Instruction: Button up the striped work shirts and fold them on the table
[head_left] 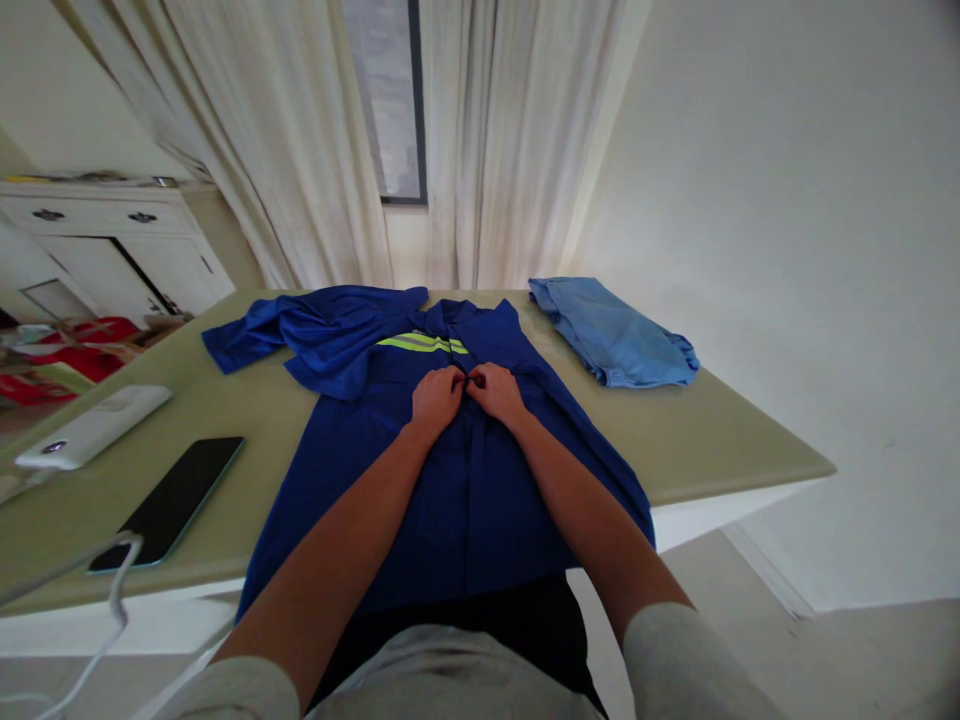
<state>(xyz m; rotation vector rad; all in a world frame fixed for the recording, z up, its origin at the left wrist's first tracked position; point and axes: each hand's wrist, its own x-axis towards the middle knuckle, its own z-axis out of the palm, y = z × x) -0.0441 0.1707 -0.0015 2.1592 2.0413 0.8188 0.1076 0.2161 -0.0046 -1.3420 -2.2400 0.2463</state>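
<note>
**Left hand [437, 398] and right hand [495, 391] meet on a blue jacket [469, 490]**

It lies spread on the worktop [720, 440] beneath them, a sleeve [300, 330] bunched beyond the left hand. It looks soft, light and easily creased, best taken by its front edges [469, 445]. Curled nearly closed, both hands pinch it at mid-front; finer detail is too small to make out from here.

Black phone [180, 495] beside white device [101, 425]
</note>
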